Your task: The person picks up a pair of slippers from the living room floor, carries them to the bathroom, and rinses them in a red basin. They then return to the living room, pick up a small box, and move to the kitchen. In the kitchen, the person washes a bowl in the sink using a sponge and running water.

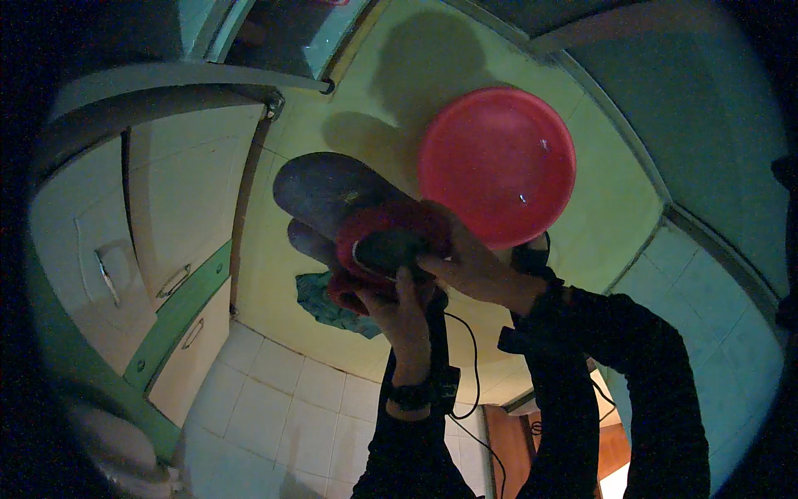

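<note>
Before me is a pair of dark grey slip-on shoes (321, 181) with red collars, toes pointing to the upper left. The larger-looking shoe shows its dark opening, with a pale curved edge inside. My right hand (477, 265) grips its red collar from the right, thumb near the opening. From below, my left hand (399, 321) has its fingers at the collars, around the second shoe's red rim (346, 296). That second shoe is largely hidden under the first. Behind them lies a crumpled dark green cloth (324, 305) on the floor.
A round red plastic basin (499, 165) stands on the yellowish floor at upper right, with small bright spots inside. Cream and green cabinets (193, 187) with handles line the left. Tiled wall (692, 280) borders the right. A thin black cable (477, 374) hangs between my arms.
</note>
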`<control>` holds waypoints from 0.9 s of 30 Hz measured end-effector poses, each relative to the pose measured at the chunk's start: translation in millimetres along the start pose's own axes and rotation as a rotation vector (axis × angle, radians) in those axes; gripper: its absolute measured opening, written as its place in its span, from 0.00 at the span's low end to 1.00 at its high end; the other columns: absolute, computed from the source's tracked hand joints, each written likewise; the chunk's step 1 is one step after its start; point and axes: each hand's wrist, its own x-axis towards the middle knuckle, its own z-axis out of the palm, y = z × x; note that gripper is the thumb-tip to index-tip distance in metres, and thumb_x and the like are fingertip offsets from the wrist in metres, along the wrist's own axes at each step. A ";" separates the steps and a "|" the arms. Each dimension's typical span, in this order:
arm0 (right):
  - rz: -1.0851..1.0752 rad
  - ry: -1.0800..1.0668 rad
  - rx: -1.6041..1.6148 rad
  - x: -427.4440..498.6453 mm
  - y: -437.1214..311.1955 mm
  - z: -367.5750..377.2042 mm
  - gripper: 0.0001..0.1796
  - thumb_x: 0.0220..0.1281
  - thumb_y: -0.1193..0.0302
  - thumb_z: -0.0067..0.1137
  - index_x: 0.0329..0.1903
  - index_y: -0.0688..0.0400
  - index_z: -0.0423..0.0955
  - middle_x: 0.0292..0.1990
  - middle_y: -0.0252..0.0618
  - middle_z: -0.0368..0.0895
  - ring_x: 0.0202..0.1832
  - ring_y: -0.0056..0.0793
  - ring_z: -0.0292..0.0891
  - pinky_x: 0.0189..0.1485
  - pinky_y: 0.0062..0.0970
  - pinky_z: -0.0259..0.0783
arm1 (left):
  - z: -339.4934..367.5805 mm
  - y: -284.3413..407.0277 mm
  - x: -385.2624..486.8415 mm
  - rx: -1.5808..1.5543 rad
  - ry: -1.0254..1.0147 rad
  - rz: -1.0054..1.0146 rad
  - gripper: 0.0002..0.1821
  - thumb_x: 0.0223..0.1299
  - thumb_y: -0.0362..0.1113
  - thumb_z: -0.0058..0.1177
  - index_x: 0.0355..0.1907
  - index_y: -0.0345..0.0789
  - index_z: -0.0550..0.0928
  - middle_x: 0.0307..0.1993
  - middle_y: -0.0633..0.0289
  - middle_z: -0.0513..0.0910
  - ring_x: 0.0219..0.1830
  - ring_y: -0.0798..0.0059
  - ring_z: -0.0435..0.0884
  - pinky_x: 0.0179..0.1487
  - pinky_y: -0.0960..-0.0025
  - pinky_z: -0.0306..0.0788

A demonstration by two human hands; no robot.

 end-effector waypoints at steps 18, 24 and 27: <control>-0.044 0.410 -0.502 185.7 -43.4 -196.7 0.29 0.68 0.64 0.53 0.67 0.61 0.61 0.50 0.47 0.80 0.49 0.43 0.79 0.53 0.40 0.75 | 3.3 6.4 15.7 -0.085 0.050 -0.056 0.29 0.64 0.30 0.58 0.63 0.31 0.60 0.54 0.56 0.74 0.49 0.69 0.78 0.48 0.72 0.79; -0.058 0.582 -0.874 287.9 16.9 -217.7 0.26 0.68 0.55 0.51 0.57 0.63 0.71 0.40 0.43 0.81 0.35 0.30 0.78 0.33 0.30 0.73 | 0.7 9.4 28.1 -0.032 -0.019 -0.085 0.31 0.67 0.30 0.55 0.69 0.36 0.58 0.60 0.58 0.70 0.58 0.67 0.71 0.60 0.66 0.73; -0.155 0.363 -0.986 318.7 42.3 -225.4 0.30 0.67 0.50 0.52 0.54 0.66 0.73 0.42 0.47 0.82 0.37 0.32 0.80 0.35 0.31 0.74 | 0.7 14.8 27.9 -0.057 0.025 -0.117 0.33 0.66 0.29 0.55 0.70 0.36 0.57 0.61 0.57 0.69 0.60 0.67 0.70 0.63 0.65 0.70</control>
